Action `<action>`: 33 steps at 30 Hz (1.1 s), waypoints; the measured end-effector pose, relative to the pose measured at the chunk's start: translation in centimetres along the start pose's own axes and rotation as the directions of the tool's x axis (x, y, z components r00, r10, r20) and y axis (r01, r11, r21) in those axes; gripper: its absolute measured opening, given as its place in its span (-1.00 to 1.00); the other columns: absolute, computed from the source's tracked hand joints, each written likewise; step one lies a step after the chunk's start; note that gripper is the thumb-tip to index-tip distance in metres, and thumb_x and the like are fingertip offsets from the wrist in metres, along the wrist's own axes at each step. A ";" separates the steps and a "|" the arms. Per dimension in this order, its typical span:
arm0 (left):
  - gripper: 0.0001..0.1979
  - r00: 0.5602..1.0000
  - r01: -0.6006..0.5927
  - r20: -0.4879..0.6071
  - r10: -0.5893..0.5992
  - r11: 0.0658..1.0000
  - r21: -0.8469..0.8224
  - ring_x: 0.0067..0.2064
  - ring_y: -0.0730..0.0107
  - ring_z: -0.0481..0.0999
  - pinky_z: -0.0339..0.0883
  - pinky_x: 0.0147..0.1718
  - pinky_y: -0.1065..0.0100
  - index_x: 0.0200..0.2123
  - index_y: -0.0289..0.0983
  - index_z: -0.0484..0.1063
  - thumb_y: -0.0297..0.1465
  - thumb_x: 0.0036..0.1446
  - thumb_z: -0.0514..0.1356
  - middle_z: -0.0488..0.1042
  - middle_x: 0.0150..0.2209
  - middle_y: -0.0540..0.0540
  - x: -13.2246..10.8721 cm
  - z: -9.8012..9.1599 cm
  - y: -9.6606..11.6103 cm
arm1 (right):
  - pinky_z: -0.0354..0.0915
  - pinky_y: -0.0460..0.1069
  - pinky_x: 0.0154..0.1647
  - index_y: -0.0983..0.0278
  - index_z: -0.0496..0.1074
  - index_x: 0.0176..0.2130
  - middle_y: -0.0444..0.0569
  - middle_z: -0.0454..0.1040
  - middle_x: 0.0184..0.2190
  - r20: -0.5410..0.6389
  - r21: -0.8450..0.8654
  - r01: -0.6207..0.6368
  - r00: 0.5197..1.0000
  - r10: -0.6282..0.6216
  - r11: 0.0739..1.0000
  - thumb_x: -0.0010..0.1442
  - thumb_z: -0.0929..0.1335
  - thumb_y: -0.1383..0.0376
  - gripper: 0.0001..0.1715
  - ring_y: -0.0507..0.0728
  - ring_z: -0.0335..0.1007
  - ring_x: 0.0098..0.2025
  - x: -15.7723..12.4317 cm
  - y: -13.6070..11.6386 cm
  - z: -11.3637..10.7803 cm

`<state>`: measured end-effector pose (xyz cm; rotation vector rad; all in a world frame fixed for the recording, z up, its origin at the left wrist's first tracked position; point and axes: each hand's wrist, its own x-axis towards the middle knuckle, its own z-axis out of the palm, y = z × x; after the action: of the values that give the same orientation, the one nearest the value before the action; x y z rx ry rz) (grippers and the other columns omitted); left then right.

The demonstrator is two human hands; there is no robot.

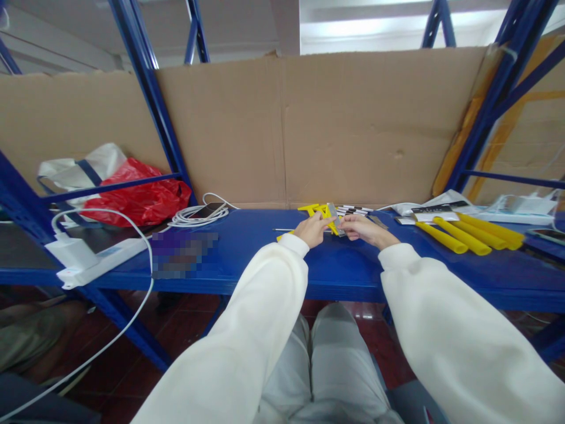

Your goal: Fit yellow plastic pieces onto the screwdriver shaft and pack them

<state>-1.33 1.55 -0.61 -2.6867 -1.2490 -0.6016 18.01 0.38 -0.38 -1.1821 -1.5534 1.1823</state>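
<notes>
Over the blue table (pixel 256 259), my left hand (pixel 311 229) and my right hand (pixel 362 228) meet at a small flat greyish piece (pixel 332 211). The fingers of my left hand are closed against it from the left. My right hand pinches at its lower right end with thumb and fingertips. What the piece is exactly is too small to tell. Yellow plastic parts (pixel 310 208) lie just behind and under my hands, partly hidden by them. A thin metal rod (pixel 283 229) shows beside my left hand.
To the right lie several yellow-handled tools (pixel 445 237) with flat pale ends. Black-and-white strips (pixel 355 209) lie behind my hands. Leftward are a coiled white cable (pixel 194 217), a phone (pixel 209 211), a power strip (pixel 106 259) and a red bag (pixel 136 191). Cardboard (pixel 353 129) walls the back.
</notes>
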 end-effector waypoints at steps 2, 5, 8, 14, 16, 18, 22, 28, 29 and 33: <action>-0.52 1.000 -0.018 0.001 0.018 1.000 0.006 0.06 0.21 0.55 0.43 0.07 0.29 0.33 -0.03 0.38 -0.40 0.41 0.06 0.44 0.06 -0.16 0.0 0.0 0.2 | -0.16 -0.12 -0.62 0.21 0.19 -0.52 -0.29 0.06 -0.68 -0.047 0.014 0.012 0.999 -0.011 1.000 -0.03 0.53 0.19 -0.54 -0.09 -0.13 -0.65 0.2 0.0 0.1; -0.49 0.997 -0.074 0.012 0.073 0.997 0.032 0.09 0.18 0.54 0.43 0.08 0.26 0.36 -0.03 0.34 -0.42 0.40 0.05 0.43 0.08 -0.19 -0.1 0.1 0.7 | -0.12 -0.11 -0.64 0.20 0.15 -0.53 -0.26 0.07 -0.69 -0.157 0.021 0.067 0.986 -0.062 0.998 0.09 0.50 0.09 -0.49 -0.07 -0.09 -0.67 0.5 0.0 0.1; -0.46 0.992 -0.128 0.028 0.126 0.990 0.058 0.10 0.13 0.54 0.44 0.07 0.21 0.37 -0.03 0.31 -0.46 0.38 0.04 0.42 0.11 -0.23 -0.2 0.0 1.1 | -0.07 -0.10 -0.65 0.19 0.19 -0.51 -0.23 0.11 -0.69 -0.254 -0.014 0.098 0.962 -0.098 0.995 0.14 0.49 0.05 -0.50 -0.05 -0.03 -0.67 0.8 0.1 0.0; -0.43 0.988 -0.151 0.040 0.148 0.981 0.120 0.12 0.10 0.53 0.45 0.03 0.22 0.40 -0.07 0.27 -0.49 0.37 0.00 0.39 0.18 -0.25 -0.3 0.0 1.5 | 0.02 -0.12 -0.63 0.22 0.25 -0.51 -0.19 0.20 -0.66 -0.298 -0.054 0.094 0.949 -0.106 0.994 0.17 0.48 0.13 -0.58 -0.04 0.06 -0.63 0.9 -0.1 0.0; -0.43 0.989 -0.143 0.046 0.139 0.981 0.127 0.12 0.09 0.54 0.45 0.01 0.22 0.40 -0.07 0.26 -0.49 0.38 -0.01 0.39 0.18 -0.25 -0.3 0.0 1.6 | 0.02 -0.12 -0.62 0.22 0.25 -0.51 -0.19 0.21 -0.65 -0.306 -0.072 0.098 0.945 -0.116 0.993 0.16 0.48 0.14 -0.58 -0.04 0.07 -0.62 0.8 -0.1 0.0; -0.43 0.990 -0.134 0.060 0.127 0.983 0.123 0.11 0.07 0.55 0.45 0.00 0.21 0.42 -0.07 0.24 -0.48 0.40 -0.02 0.40 0.17 -0.26 -0.3 0.0 1.7 | 0.03 -0.12 -0.62 0.22 0.25 -0.51 -0.20 0.21 -0.66 -0.307 -0.093 0.107 0.943 -0.131 0.990 0.16 0.48 0.14 -0.58 -0.04 0.07 -0.63 0.8 -0.1 0.0; -0.45 0.990 -0.123 0.080 0.116 0.989 0.086 0.07 0.08 0.58 0.44 0.04 0.19 0.42 -0.07 0.25 -0.44 0.42 -0.02 0.45 0.12 -0.25 -0.3 0.0 2.0 | 0.06 -0.12 -0.61 0.22 0.24 -0.53 -0.21 0.19 -0.68 -0.323 -0.131 0.099 0.936 -0.137 0.986 0.17 0.47 0.19 -0.60 -0.04 0.05 -0.64 0.6 -0.1 0.1; -0.49 0.996 -0.075 0.048 0.073 0.996 0.037 0.09 0.14 0.57 0.43 0.06 0.26 0.40 -0.10 0.29 -0.40 0.43 0.00 0.49 0.10 -0.24 -0.1 0.1 1.7 | 0.13 -0.09 -0.54 0.22 0.27 -0.55 -0.20 0.20 -0.68 -0.402 -0.187 0.090 0.901 -0.160 0.978 0.19 0.43 0.21 -0.63 -0.01 0.10 -0.61 1.1 0.1 -0.1; -0.49 0.998 -0.060 0.035 0.059 0.998 0.028 0.09 0.15 0.57 0.42 0.07 0.28 0.40 -0.11 0.29 -0.39 0.44 0.01 0.50 0.09 -0.23 -0.1 0.0 1.6 | 0.16 -0.08 -0.51 0.22 0.27 -0.56 -0.19 0.22 -0.68 -0.453 -0.222 0.095 0.872 -0.189 0.970 0.20 0.41 0.22 -0.63 0.01 0.13 -0.60 1.3 0.2 -0.5; -0.50 1.000 0.012 -0.012 -0.012 1.000 0.002 0.10 0.16 0.56 0.41 0.10 0.27 0.39 -0.14 0.30 -0.38 0.44 0.00 0.51 0.10 -0.24 0.0 -0.2 0.8 | 0.31 0.00 -0.27 0.23 0.34 -0.56 -0.03 0.46 -0.54 -0.660 -0.484 -0.038 0.671 -0.337 0.874 0.21 0.36 0.25 -0.67 0.13 0.41 -0.40 1.9 0.7 -3.0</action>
<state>-0.77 0.98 -0.32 -2.6717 -1.2626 -0.6160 20.62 2.88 -0.29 -1.5404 -1.2644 0.1135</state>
